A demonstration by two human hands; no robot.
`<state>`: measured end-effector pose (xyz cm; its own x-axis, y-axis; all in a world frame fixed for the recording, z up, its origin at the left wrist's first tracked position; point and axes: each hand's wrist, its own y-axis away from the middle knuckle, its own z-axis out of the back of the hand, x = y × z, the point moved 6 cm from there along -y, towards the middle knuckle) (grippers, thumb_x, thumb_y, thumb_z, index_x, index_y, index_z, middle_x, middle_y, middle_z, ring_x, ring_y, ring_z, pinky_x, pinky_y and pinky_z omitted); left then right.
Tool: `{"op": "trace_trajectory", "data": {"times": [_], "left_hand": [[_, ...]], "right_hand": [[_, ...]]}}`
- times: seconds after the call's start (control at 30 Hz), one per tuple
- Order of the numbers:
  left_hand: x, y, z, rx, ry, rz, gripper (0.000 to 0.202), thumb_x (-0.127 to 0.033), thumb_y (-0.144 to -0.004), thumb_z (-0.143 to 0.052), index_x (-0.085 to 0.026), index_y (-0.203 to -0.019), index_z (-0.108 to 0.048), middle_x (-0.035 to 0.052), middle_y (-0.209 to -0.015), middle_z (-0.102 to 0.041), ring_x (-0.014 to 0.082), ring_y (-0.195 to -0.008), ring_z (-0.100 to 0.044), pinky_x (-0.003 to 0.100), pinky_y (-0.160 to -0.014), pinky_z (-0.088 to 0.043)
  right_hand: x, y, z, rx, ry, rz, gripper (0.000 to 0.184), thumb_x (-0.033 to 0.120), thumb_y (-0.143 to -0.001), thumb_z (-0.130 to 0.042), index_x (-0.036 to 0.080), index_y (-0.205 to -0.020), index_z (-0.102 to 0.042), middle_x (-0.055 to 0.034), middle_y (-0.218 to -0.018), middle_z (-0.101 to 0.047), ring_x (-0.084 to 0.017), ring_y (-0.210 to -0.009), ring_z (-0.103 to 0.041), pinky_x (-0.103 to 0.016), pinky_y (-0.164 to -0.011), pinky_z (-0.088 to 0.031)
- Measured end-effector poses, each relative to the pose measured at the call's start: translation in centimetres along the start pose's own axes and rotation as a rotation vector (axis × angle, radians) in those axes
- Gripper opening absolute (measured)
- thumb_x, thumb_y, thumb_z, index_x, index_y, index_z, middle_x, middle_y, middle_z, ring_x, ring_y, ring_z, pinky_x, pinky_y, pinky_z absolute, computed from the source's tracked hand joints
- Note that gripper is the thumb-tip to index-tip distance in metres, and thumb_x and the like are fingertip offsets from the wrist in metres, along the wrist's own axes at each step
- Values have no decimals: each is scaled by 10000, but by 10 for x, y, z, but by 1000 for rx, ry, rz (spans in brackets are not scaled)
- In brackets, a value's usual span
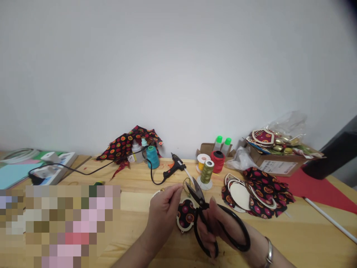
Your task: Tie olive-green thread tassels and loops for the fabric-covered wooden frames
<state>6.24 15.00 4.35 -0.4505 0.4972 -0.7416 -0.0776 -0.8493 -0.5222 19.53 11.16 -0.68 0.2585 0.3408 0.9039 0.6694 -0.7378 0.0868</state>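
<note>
My right hand is wrapped through the black handles of a pair of scissors; their blades stand slightly apart and point up and left. Fingertips of my left hand are pinched together beside the blade tips. A thin olive thread loops from that pinch, though its ends are hard to see. Below the blades lies a fabric-covered ornament, dark with round prints and a pale scalloped rim. Another pale rim shows partly behind my left hand.
Behind my hands are a glue gun, a green thread spool and a red spool. Patterned fabric pieces lie right, before a cardboard box. A black cord runs left to a power strip.
</note>
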Motion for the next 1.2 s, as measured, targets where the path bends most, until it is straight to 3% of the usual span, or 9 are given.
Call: {"op": "trace_trajectory", "data": {"times": [0.43, 0.67, 0.97, 1.1, 1.2], "left_hand": [[-1, 5, -9, 77, 27, -37, 202, -235, -870, -517, -202, -835, -713, 40, -774, -760, 171, -683, -690, 238, -614, -516], [-3, 4, -12, 120, 66, -16, 230, -227, -882, -497, -192, -967, -708, 43, -806, -768, 166, -701, -694, 231, -623, -511], [-1, 5, -12, 147, 133, 34, 222, -249, -875, -505, -210, -875, -723, 37, -823, -765, 182, -755, -688, 239, -645, -503], [1, 3, -10, 125, 180, 87, 215, -259, -852, -525, -201, -830, -730, 30, -779, -755, 177, -732, -674, 240, -654, -497], [3, 1, -7, 90, 224, 151, 206, -263, -833, -541, -188, -843, -732, 27, -769, -742, 172, -727, -659, 245, -674, -493]], "right_hand": [[1, -5, -1, -8, -129, 69, 722, 827, -742, -300, 141, -658, -509, 52, -477, -403, -75, -382, -429, -187, -380, -389], [-3, -6, 0, -12, -145, 87, 722, 827, -732, -335, 134, -651, -519, 49, -473, -407, -74, -384, -432, -178, -368, -397], [-10, -8, 0, -106, -152, 14, 687, 855, -694, -329, 184, -587, -434, 91, -394, -342, -44, -275, -301, -153, -254, -274], [1, -4, 7, -222, -29, 27, 672, 869, -686, -298, 216, -532, -346, 112, -354, -280, -37, -232, -213, -171, -236, -227], [25, 5, 19, -415, 389, 22, 653, 831, -730, -303, 219, -508, -352, 83, -363, -297, -61, -271, -278, -201, -292, -236]]}}
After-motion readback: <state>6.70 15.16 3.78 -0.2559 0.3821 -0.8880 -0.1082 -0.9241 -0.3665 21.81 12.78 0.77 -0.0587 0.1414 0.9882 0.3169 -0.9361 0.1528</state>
